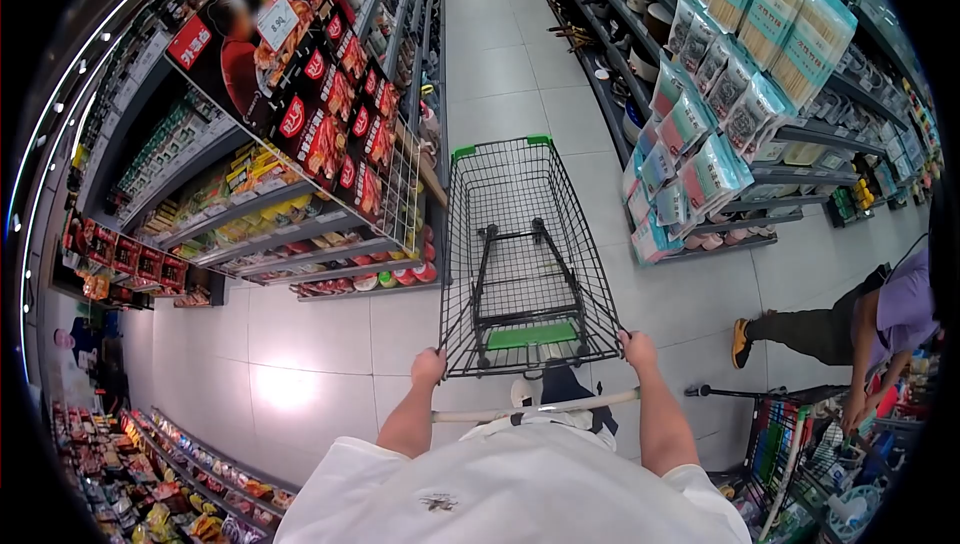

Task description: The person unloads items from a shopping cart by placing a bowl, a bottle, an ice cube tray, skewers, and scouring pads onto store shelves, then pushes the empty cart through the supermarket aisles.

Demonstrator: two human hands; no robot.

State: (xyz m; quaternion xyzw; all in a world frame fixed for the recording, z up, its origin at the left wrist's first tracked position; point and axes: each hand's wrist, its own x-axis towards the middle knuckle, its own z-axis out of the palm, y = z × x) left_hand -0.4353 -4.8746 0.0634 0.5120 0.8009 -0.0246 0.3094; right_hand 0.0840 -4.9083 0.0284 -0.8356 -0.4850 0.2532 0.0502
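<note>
In front of me stands a black wire shopping cart (530, 179) with green corner caps and a green seat flap (530, 335). My left hand (428, 366) is closed on the near left corner of its basket rim. On the near right corner, my right hand (637, 348) is closed in the same way. A pale push bar (535, 407) crosses just before my waist, behind both hands, and neither hand is on it. The floor tiles show through the wire mesh. My fingertips are partly hidden around the rim.
Shelves (230, 204) of packaged food with red posters rise at left. Hanging blue-white packets (690, 159) edge the right shelf. A tiled aisle (495, 44) runs ahead between shelves. At right, a person in a purple top (905, 299) stands by another cart (775, 439).
</note>
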